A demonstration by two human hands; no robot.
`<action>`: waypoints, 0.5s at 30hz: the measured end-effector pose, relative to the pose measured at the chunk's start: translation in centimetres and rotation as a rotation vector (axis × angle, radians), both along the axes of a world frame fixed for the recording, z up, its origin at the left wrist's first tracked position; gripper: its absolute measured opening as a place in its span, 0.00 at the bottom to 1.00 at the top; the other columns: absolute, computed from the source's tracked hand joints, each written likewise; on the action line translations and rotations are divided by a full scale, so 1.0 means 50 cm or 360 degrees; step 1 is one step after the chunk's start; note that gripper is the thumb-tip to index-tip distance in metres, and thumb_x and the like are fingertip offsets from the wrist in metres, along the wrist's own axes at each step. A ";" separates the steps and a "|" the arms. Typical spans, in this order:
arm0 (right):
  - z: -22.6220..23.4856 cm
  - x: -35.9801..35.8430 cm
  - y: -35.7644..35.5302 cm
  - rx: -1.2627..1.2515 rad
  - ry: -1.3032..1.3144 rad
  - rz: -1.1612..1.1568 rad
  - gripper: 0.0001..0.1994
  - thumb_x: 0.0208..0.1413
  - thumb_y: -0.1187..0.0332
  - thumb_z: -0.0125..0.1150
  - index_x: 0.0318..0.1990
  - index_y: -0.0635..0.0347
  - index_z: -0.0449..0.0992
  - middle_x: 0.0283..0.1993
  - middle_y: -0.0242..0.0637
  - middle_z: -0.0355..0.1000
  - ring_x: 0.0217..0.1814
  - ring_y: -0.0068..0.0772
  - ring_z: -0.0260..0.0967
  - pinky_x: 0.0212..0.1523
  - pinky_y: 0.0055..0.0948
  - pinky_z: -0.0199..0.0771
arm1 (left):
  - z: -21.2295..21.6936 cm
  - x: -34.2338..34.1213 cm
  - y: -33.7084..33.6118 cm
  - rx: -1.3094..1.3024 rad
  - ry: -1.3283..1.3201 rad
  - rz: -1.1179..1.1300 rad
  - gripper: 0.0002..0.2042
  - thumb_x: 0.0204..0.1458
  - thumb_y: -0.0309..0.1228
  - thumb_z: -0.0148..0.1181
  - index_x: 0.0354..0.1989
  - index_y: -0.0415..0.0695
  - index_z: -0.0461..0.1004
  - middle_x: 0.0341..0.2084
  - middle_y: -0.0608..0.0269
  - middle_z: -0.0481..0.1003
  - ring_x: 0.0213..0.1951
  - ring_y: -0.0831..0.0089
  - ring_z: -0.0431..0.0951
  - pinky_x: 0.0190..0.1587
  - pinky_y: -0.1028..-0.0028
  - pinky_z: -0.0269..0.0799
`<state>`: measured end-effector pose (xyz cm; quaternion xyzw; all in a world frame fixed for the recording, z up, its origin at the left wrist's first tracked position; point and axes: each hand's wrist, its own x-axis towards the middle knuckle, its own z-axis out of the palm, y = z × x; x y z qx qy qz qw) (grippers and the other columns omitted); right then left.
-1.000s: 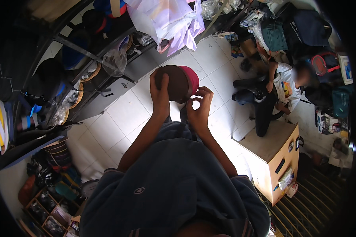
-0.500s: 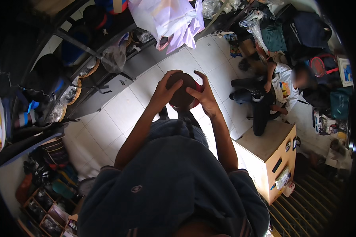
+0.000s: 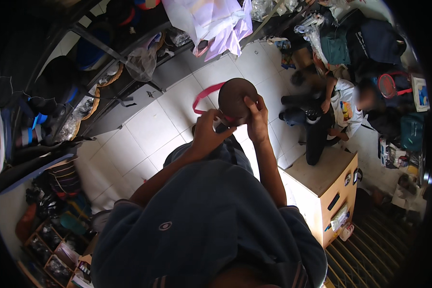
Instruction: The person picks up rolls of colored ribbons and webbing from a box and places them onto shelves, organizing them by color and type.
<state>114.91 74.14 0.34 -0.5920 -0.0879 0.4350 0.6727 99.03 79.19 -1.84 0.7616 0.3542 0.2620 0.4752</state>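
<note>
A dark brown, rounded, dome-shaped object, its exact kind unclear, is held up in front of my body above the floor. My right hand grips its right side, thumb pressed on the brown surface and fingers wrapped behind. From the left side of the dome a red ribbon-like strip loops out and curves back down toward my left hand. That hand is closed at the lower left edge of the dome, fingertips by the strip's end. A bit of red also shows at the dome's lower rim. The far side is hidden.
A wooden cabinet stands to my right. Beyond it a seated person in a white shirt is near hanging bags. A dark shelf rack with baskets runs along the left, and a pale purple bag hangs ahead. White tiles cover the floor.
The brown object has moved slightly right and up and is turned. My left hand has left its upper left side and dropped to its lower edge. The red strip now loops out leftward.
</note>
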 end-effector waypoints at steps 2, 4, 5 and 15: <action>-0.008 0.001 0.000 0.0030 -0.0070 -0.0037 0.34 0.47 0.61 0.68 0.56 0.72 0.60 0.47 0.50 0.69 0.50 0.38 0.69 0.50 0.32 0.71 | -0.023 0.006 -0.001 -0.0135 -0.0054 -0.0107 0.21 0.36 0.34 0.72 0.39 0.42 0.72 0.33 0.59 0.74 0.39 0.64 0.71 0.42 0.65 0.68; -0.007 0.011 0.000 0.0044 -0.0089 -0.0002 0.33 0.48 0.62 0.68 0.56 0.72 0.60 0.47 0.49 0.69 0.50 0.38 0.69 0.51 0.32 0.71 | -0.032 0.005 0.008 -0.0054 -0.0048 -0.0225 0.17 0.39 0.31 0.69 0.38 0.42 0.72 0.32 0.59 0.74 0.39 0.63 0.70 0.42 0.65 0.67; -0.008 0.015 -0.002 0.0048 -0.0094 0.0010 0.33 0.48 0.62 0.68 0.56 0.72 0.60 0.47 0.49 0.69 0.50 0.38 0.69 0.51 0.32 0.71 | -0.031 0.001 0.014 -0.0017 -0.0040 -0.0290 0.15 0.40 0.29 0.68 0.37 0.42 0.72 0.32 0.60 0.74 0.38 0.62 0.70 0.42 0.65 0.67; -0.001 0.019 -0.018 0.0097 0.0031 0.0241 0.31 0.49 0.61 0.67 0.55 0.71 0.62 0.49 0.47 0.68 0.52 0.37 0.67 0.54 0.33 0.68 | 0.034 -0.024 0.099 0.1054 -0.0118 -0.0374 0.12 0.41 0.22 0.65 0.35 0.41 0.70 0.34 0.59 0.71 0.40 0.59 0.66 0.44 0.63 0.63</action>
